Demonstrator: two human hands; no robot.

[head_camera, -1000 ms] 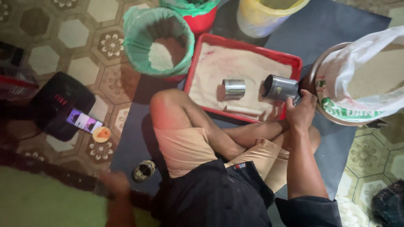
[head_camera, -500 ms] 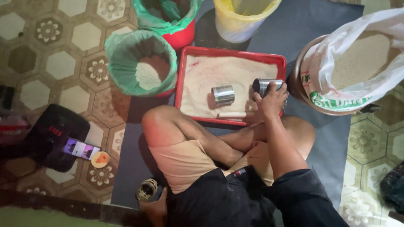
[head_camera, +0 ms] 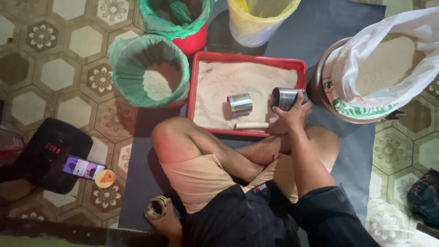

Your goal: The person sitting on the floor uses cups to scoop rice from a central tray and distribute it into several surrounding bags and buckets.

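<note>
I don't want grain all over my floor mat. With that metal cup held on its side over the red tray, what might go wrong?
1. The right hand holds the metal cup tipped sideways at the red tray edge; any contents might spill onto the dark mat.
2. The white sack droops over its tub beside that hand; a bump might tip grain out.
3. The bent knee nearly touches the tray and could jolt it.

Open sand around the lying can [head_camera: 240, 104]; sack [head_camera: 384, 68] and bucket [head_camera: 148, 71] seemingly crowd the tray [head_camera: 249, 57].

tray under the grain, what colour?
Red: the tray shows its red rim all round the pale grain, seen in the head view.
</note>
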